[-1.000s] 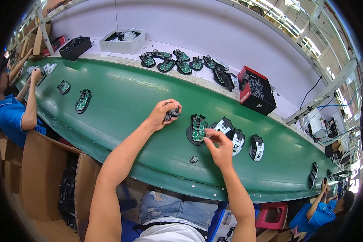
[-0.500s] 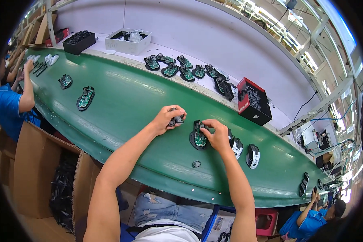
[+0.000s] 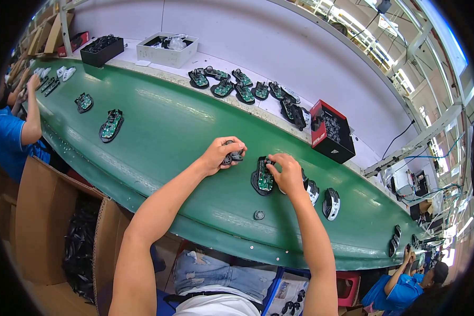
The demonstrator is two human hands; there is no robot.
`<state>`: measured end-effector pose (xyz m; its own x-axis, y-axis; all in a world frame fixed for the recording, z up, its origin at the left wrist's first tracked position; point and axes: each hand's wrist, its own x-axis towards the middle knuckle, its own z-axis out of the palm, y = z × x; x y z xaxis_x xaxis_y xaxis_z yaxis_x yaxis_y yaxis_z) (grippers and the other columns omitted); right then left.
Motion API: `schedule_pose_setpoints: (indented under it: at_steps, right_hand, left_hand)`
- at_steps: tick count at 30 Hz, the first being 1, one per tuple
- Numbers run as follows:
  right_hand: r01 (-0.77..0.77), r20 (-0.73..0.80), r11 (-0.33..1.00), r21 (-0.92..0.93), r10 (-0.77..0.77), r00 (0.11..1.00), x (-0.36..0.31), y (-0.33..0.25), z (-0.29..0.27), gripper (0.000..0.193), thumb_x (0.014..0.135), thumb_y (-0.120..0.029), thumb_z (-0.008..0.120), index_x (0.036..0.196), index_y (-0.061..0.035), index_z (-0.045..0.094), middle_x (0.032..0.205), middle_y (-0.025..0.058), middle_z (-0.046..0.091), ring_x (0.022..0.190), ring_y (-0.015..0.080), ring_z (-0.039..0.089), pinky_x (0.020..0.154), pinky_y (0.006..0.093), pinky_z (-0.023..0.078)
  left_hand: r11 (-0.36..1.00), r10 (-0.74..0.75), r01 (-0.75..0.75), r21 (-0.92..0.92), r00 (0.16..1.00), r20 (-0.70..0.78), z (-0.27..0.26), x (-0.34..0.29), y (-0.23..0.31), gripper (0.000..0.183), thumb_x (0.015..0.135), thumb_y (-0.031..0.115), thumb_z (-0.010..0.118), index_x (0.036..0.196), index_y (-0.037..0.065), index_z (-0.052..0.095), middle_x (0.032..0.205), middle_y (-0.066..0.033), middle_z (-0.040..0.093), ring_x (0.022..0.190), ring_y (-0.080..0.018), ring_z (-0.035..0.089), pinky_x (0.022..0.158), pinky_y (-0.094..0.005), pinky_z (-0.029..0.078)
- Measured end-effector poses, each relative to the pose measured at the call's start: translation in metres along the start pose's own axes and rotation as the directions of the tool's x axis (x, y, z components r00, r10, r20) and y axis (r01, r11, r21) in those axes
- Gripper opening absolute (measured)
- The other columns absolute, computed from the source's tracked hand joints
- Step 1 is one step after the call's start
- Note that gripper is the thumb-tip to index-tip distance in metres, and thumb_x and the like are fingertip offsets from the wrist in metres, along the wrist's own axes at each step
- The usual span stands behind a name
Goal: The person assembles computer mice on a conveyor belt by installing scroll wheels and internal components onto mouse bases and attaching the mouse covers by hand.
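My left hand is closed around several small dark scroll wheels, held above the green belt. Just right of it, a computer mouse base with a green circuit board lies face up on the belt. The thumb and fingers of my right hand are pinched together at the upper right end of this board; whatever is between the fingertips is hidden. A loose scroll wheel rests on the belt, below the mouse base. Partly behind my right wrist are mouse pieces with white and black shells.
Another black-and-white mouse lies farther right. Several mouse bases crowd the back ledge beside a red-and-black box of small dark parts. Two more bases sit left on the belt. Co-workers in blue are at both ends.
The mouse base has shifted slightly right, with my right hand at its upper end. My left hand stays nearly in place, its scroll wheels turned a little.
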<state>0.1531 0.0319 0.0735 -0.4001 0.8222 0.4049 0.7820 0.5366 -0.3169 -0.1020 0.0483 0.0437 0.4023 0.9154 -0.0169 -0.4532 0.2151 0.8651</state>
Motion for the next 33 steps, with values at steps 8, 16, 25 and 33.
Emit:
schedule_pose_setpoints:
  at_steps: [8,16,25,33]
  right_hand:
    - [0.088,0.143,0.979,-0.186,-0.062,0.988,-0.010,0.007,0.002,0.058,0.094,-0.024,0.061,0.144,-0.0005,0.043,0.140,0.0203,0.049,0.127,0.0387,0.048,0.106,0.0451,0.042]
    - [-0.171,-0.006,0.979,-0.108,0.171,0.985,-0.036,0.034,-0.080,0.059,0.089,-0.027,0.068,0.140,-0.0029,0.051,0.136,0.0228,0.055,0.126,0.0409,0.050,0.108,0.0461,0.038]
    - [-0.274,0.172,0.908,-0.317,0.340,0.925,-0.056,0.040,-0.057,0.112,0.063,-0.064,0.080,0.147,-0.0027,0.040,0.134,0.0238,0.055,0.125,0.0401,0.051,0.110,0.0502,0.034]
    - [-0.331,0.045,0.915,-0.231,0.350,0.936,-0.042,0.034,-0.077,0.089,0.063,-0.036,0.086,0.140,-0.0141,0.047,0.126,0.0187,0.056,0.113,0.0392,0.059,0.094,0.0465,0.051]
  left_hand:
    - [0.999,-0.001,0.000,0.042,1.000,0.018,0.009,0.003,0.001,0.021,0.092,0.027,0.066,0.093,0.006,0.063,0.084,-0.0056,0.063,0.055,-0.0090,0.055,0.034,-0.0191,0.032]
    - [1.000,0.006,-0.006,0.024,1.000,0.002,0.009,0.002,0.002,0.021,0.092,0.027,0.066,0.093,0.006,0.064,0.084,-0.0055,0.063,0.055,-0.0088,0.055,0.034,-0.0189,0.032]
    - [0.998,-0.001,0.000,0.062,1.000,0.017,0.010,0.002,0.000,0.020,0.092,0.026,0.067,0.094,0.006,0.064,0.082,-0.0051,0.063,0.055,-0.0093,0.056,0.034,-0.0196,0.031]
    - [0.999,0.003,-0.004,0.034,1.000,0.017,0.006,0.003,0.001,0.021,0.091,0.027,0.069,0.093,0.006,0.065,0.081,-0.0042,0.064,0.054,-0.0094,0.056,0.035,-0.0205,0.032]
